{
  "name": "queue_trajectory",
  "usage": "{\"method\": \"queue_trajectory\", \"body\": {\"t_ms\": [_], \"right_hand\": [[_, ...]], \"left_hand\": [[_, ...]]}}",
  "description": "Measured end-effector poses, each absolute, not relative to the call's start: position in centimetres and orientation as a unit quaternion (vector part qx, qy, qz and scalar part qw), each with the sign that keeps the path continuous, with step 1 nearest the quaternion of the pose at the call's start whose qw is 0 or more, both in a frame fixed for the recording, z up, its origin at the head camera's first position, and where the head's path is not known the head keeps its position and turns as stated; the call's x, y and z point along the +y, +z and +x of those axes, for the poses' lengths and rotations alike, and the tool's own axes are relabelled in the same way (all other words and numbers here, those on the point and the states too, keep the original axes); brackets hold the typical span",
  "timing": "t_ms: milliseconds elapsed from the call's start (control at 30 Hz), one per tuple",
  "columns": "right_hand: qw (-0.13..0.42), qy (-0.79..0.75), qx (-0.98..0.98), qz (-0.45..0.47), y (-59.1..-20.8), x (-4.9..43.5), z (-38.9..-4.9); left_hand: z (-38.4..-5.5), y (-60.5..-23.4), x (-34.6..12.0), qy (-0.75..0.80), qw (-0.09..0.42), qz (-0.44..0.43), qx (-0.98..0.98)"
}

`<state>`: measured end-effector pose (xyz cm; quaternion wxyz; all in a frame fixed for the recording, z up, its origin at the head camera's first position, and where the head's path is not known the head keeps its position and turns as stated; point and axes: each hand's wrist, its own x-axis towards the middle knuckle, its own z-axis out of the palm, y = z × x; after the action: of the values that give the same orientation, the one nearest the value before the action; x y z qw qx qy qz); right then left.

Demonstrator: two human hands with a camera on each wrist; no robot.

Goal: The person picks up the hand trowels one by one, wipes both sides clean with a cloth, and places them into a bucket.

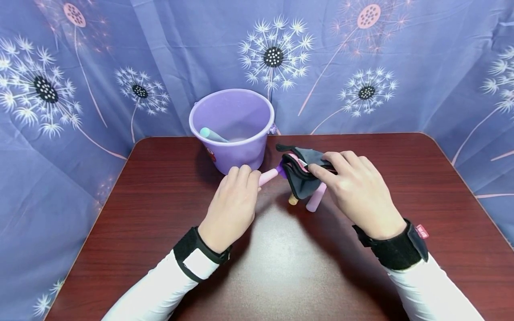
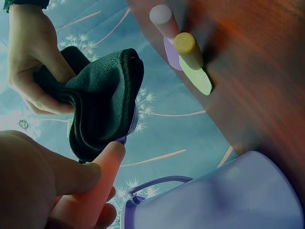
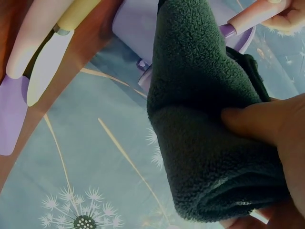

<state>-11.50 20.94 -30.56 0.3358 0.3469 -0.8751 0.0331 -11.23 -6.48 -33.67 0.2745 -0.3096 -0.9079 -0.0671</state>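
Observation:
My left hand point(image 1: 237, 203) grips a pink-handled utensil point(image 1: 268, 177), thumb along the handle in the left wrist view. Its purple end meets a folded dark grey cloth point(image 1: 305, 185), which hides most of that end. From the other side my right hand point(image 1: 357, 191) pinches the cloth between thumb and fingers. Seen from the right wrist, the fuzzy cloth point(image 3: 195, 95) bulges in folds over the utensil. Behind the cloth, on the table, lie a yellow-handled knife point(image 3: 50, 67) with a pale blade and a pink-handled utensil point(image 3: 33, 40) with a flat purple blade.
A purple bucket point(image 1: 245, 154) stands at the table's back edge, just beyond my left hand. Inside it leans a mint-coloured handle point(image 1: 213, 134). The dark red wooden table point(image 1: 160, 191) meets a blue dandelion-print curtain point(image 1: 201, 44) at the back and sides.

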Motion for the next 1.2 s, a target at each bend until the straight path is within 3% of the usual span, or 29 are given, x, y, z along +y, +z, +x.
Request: {"method": "queue_trajectory", "body": {"t_ms": [267, 1200], "right_hand": [[0.310, 0.052, -0.879, 0.359, -30.97, 21.22, -11.77], [0.301, 0.246, -0.840, 0.380, -30.94, 20.60, -12.20]], "left_hand": [[-11.14, -33.68, -6.36, -0.086, 0.275, -0.320, -0.903], [-11.11, -33.71, -6.28, -0.140, 0.266, -0.345, -0.889]]}}
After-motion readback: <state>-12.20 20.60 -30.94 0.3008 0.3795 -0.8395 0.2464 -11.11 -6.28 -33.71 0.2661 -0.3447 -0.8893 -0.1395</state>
